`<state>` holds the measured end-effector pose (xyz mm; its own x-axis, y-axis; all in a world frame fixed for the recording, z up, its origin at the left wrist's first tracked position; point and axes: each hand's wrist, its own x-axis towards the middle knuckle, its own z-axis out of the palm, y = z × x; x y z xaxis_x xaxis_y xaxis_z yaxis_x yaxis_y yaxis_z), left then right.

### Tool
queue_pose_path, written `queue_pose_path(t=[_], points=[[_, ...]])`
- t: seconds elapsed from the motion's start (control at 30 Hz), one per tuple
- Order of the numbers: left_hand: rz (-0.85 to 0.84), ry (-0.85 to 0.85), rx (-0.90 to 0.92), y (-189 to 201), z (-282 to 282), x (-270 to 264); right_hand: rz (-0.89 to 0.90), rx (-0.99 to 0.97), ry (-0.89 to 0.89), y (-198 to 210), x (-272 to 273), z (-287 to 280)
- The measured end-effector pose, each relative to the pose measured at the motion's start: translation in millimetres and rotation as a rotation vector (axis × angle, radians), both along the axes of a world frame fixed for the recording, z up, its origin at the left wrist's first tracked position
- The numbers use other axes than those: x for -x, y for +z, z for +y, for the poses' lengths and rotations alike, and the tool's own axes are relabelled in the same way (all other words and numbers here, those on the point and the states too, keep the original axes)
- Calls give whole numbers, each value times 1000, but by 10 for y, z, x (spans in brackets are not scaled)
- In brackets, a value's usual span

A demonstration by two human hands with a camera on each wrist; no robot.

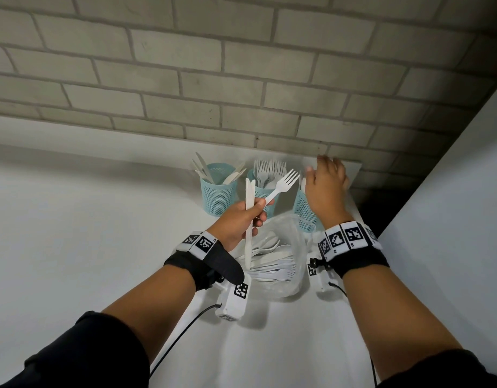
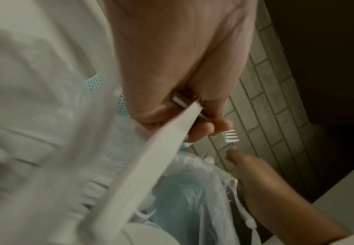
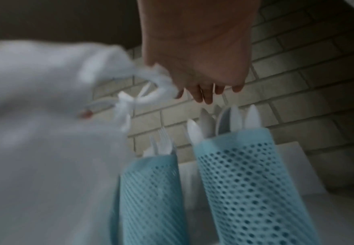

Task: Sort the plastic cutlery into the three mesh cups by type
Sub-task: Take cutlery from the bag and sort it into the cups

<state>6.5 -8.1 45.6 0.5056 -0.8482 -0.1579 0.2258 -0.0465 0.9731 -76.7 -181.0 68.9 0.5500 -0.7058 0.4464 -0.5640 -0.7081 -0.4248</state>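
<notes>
Two pieces, a fork and a knife, sit clasped in the left hand while the right hand hovers empty, fingers loose, over the spoon cup (probably just after a drop), so each piece next needs its matching cup beyond the knuckles.

Right cup mostly hidden behind the right hand in the head view; contents unseen there. Fingertips smeared by motion. Loose cutlery veiled under the clear bag, types hard to separate. Left wrist view: long white piece blurred, possibly a knife; fork reduced to tines. Bag blurred in the right wrist view.
</notes>
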Motion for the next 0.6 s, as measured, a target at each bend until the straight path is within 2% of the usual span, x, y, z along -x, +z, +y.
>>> queue_pose_path(t=[0.07,0.13,0.3,0.47,0.6], points=[[21,0,15,-8,-6,-6,-251,-88,82,145,-22,162],[51,-12,40,-14,-8,-10,-372,-294,145,259,-29,351],[134,-49,79,37,-1,-2,-273,-673,244,290,-117,552],[212,-56,60,77,48,1,-400,-901,380,309,-104,638],[249,-36,18,113,92,-6,-490,-1020,385,374,-69,627]])
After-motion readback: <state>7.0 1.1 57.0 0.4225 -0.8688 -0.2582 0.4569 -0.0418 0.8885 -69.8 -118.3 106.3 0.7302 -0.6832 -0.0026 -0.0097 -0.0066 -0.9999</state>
